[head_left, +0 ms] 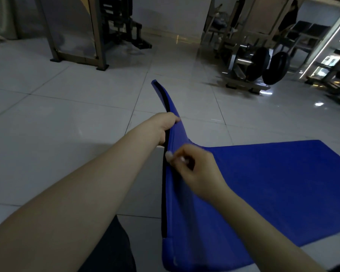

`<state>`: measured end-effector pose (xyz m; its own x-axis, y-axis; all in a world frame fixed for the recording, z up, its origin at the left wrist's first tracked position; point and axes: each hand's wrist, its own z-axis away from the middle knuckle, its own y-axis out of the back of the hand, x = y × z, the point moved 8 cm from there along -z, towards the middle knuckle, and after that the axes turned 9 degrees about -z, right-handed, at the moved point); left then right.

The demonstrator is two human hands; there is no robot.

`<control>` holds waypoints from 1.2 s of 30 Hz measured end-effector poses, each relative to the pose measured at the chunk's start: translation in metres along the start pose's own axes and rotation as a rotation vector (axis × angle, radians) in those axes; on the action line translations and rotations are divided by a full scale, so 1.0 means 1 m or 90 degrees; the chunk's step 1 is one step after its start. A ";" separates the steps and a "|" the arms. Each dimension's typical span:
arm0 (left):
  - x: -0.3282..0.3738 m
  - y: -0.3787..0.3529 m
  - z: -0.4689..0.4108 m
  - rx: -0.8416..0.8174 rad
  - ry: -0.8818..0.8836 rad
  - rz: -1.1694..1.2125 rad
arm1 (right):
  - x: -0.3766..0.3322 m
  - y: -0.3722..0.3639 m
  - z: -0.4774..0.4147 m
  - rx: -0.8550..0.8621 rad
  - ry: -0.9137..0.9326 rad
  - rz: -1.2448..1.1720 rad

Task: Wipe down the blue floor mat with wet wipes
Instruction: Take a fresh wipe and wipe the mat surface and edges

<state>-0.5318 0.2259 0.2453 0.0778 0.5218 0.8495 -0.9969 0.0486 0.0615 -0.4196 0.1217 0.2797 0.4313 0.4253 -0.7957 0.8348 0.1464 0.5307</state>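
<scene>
- Mat point(273, 183): deep blue, smooth and matte, thin and flexible. A black strip runs along its lifted edge, seen edge-on.
- Position: the mat's right part lies flat on the floor point(67, 118), which is pale glossy tile. Its left side is raised off the tiles and stands nearly upright, curving up out of the flat part in one smooth bend.
- The far corner tapers to a blue tip in the air, leaning slightly left. The near corner hangs low at the bottom of view, with a short paler scuff on it.
- Left grip point(166, 128): clamped on the raised edge partway along, fingers wrapped round the black side and thumb on the blue face. The arm is stretched forward.
- Right grip point(192, 169): closer to the body, over the blue face just beside the same edge. The fingers are curled with a nail at the edge line. The hand is motion-blurred, so I cannot tell whether it actually holds the mat.
- Background: a dim room with a metal frame point(77, 55) far left and weight plates point(275, 67) on a rack far right, both well apart from the mat.
</scene>
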 end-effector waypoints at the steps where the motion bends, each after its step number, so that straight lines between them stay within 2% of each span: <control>1: 0.000 0.002 0.002 0.003 0.001 0.004 | -0.008 -0.006 0.019 -0.035 0.018 -0.007; 4: -0.002 0.006 0.002 0.000 0.004 0.004 | -0.014 -0.018 0.034 -0.087 0.021 -0.026; 9: -0.003 0.005 0.008 -0.015 -0.001 0.010 | 0.003 0.003 -0.045 0.065 -0.062 0.010; 11: -0.003 0.005 0.011 -0.007 0.006 0.008 | 0.004 0.000 -0.056 0.077 -0.053 0.018; 14: -0.001 0.009 0.005 0.016 -0.006 0.003 | -0.004 -0.011 -0.029 0.038 -0.014 0.015; 19: -0.003 0.012 0.002 0.005 0.010 -0.004 | -0.019 -0.042 0.040 -0.139 0.007 -0.053; 22: -0.001 0.016 0.003 0.027 -0.009 0.000 | -0.017 -0.032 0.007 -0.067 0.041 0.024; 24: 0.001 0.017 0.003 0.041 -0.021 0.000 | -0.007 -0.017 -0.028 0.030 0.017 0.047; 26: 0.002 0.016 0.007 0.046 -0.027 -0.005 | 0.000 -0.010 -0.051 0.073 -0.011 0.066; 28: 0.003 0.019 0.005 0.060 -0.029 -0.005 | -0.003 -0.017 -0.050 0.045 -0.008 0.074; 34: -0.002 0.022 0.000 0.058 -0.014 0.011 | -0.029 -0.055 0.036 -0.168 0.051 -0.023; 36: -0.001 0.021 0.001 0.054 -0.028 0.015 | -0.030 -0.055 0.036 -0.160 0.078 0.004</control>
<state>-0.5525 0.2257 0.2465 0.0555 0.4843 0.8731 -0.9958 -0.0371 0.0839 -0.4660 0.0687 0.2643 0.3784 0.5299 -0.7590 0.7150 0.3535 0.6032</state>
